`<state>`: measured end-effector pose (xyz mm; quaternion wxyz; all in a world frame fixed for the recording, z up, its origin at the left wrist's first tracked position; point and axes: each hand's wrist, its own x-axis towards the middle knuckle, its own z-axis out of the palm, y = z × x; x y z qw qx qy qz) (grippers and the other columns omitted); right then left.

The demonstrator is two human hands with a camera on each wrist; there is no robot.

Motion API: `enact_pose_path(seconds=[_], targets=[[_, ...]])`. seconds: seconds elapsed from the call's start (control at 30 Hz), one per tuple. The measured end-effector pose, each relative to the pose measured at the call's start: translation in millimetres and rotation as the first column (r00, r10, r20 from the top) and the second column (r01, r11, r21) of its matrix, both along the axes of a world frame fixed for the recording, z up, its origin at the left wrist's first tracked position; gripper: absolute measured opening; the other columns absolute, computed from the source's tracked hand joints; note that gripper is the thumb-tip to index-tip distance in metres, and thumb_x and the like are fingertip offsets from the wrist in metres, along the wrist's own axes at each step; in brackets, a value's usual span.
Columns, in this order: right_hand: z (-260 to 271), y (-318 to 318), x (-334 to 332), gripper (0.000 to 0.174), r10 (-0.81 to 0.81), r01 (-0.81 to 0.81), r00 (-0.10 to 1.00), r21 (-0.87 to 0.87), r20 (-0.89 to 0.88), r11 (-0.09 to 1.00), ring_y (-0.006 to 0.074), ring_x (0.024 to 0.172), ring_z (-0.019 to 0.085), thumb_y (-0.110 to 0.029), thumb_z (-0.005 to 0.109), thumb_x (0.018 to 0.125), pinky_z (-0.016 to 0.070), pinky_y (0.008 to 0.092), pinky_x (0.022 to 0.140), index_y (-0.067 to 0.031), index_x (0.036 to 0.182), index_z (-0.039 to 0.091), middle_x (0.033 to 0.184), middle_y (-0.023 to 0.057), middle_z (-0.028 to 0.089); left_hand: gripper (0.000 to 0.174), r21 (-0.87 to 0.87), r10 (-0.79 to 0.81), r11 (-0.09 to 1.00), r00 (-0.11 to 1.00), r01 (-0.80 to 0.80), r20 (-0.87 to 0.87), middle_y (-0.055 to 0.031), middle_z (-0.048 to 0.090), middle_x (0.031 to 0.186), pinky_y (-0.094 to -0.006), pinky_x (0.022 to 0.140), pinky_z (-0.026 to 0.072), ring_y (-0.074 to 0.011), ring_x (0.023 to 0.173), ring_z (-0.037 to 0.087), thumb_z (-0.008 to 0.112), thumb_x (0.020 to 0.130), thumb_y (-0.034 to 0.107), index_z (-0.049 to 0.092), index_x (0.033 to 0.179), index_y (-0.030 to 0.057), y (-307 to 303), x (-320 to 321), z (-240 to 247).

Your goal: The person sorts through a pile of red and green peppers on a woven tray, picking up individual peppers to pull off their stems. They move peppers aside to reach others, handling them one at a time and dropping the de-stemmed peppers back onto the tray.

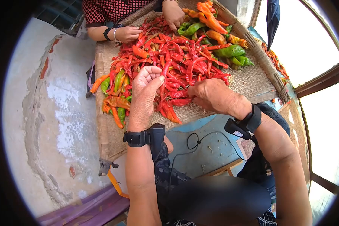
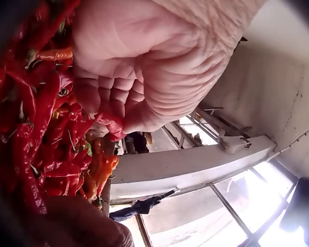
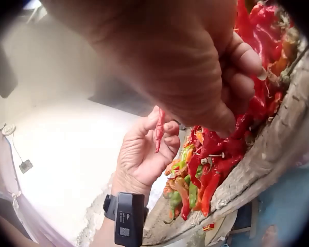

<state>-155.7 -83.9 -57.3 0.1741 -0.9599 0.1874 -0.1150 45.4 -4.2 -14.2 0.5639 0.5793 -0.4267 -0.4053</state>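
Many red peppers [image 1: 180,56] lie heaped on a woven tray. My left hand [image 1: 145,94] pinches a red pepper [image 3: 159,131] between thumb and fingers, above the heap's near left part; in the left wrist view the pepper's end [image 2: 110,125] shows at the fingertips. My right hand [image 1: 218,96] is at the heap's near right edge, its fingers bent down among the peppers. The right wrist view shows those fingers [image 3: 244,64] curled close to red peppers; whether they hold one is hidden.
Another person's hands [image 1: 128,34] work at the tray's far side. Green and orange peppers [image 1: 233,51] lie at the far right, more at the near left. The woven tray's rim [image 1: 269,56] borders the heap. A cable [image 1: 194,147] lies below.
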Motion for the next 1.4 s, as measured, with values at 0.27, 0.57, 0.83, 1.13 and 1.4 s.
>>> enact_pose_path(seconds=[0.27,0.57,0.83,1.13,1.4], targets=[[40,-29,-25,0.013,-0.137,-0.062,0.941,0.557,0.31,0.828,0.0135,0.062,0.053,-0.012,0.066,0.088,0.0448,0.0303,0.058,-0.0011,0.086,0.061,0.065,0.0054,0.056,0.022,-0.106,0.023,0.994,0.995,-0.033,-0.094,-0.0041,0.06,0.098,-0.0207,0.075,0.0475,-0.0068,0.083,0.057,0.061,0.092,0.009,0.055,0.112,0.0023,-6,27,-2],[49,-18,-20,0.018,-0.323,-0.127,0.895,0.871,0.307,0.475,0.0057,0.057,0.053,-0.019,0.055,0.097,0.0441,0.0224,0.052,-0.0018,0.092,0.058,0.068,0.0004,0.057,0.045,0.068,-0.184,0.98,0.983,0.185,-0.016,-0.0057,0.061,0.113,-0.0236,0.075,0.0499,-0.0088,0.093,0.059,0.063,0.093,0.026,0.051,0.127,-0.0009,-7,-38,-3],[42,-21,-21,0.016,-0.272,-0.146,0.901,0.825,0.339,0.546,0.0052,0.056,0.055,-0.015,0.054,0.096,0.0457,0.0214,0.051,-0.0006,0.1,0.059,0.07,0.0012,0.06,0.025,0.078,-0.283,0.954,0.954,0.291,-0.099,-0.0003,0.065,0.09,-0.0202,0.067,0.0471,-0.006,0.076,0.058,0.065,0.092,0.023,0.062,0.107,0.003,-3,-52,-16],[50,-33,-32,0.021,-0.497,0.064,0.788,0.756,0.363,0.652,0.0073,0.061,0.055,-0.016,0.057,0.094,0.0457,0.024,0.053,0.0014,0.106,0.06,0.068,0.0012,0.057,0.027,-0.189,0.24,0.946,0.962,-0.262,-0.132,-0.0011,0.063,0.088,-0.0205,0.065,0.0475,-0.0074,0.077,0.059,0.066,0.091,0.019,0.061,0.109,-0.0003,-39,-10,0],[51,-35,-36,0.02,-0.486,0.027,0.765,0.734,0.422,0.679,0.0078,0.06,0.054,-0.015,0.058,0.093,0.0448,0.025,0.052,0.0017,0.103,0.061,0.068,0.001,0.056,0.027,0.085,0.012,0.99,0.664,-0.114,0.748,-0.0175,0.067,0.094,-0.0321,0.072,0.0512,-0.0214,0.085,0.066,0.07,0.085,0.019,0.06,0.099,-0.002,-47,-46,-34]])
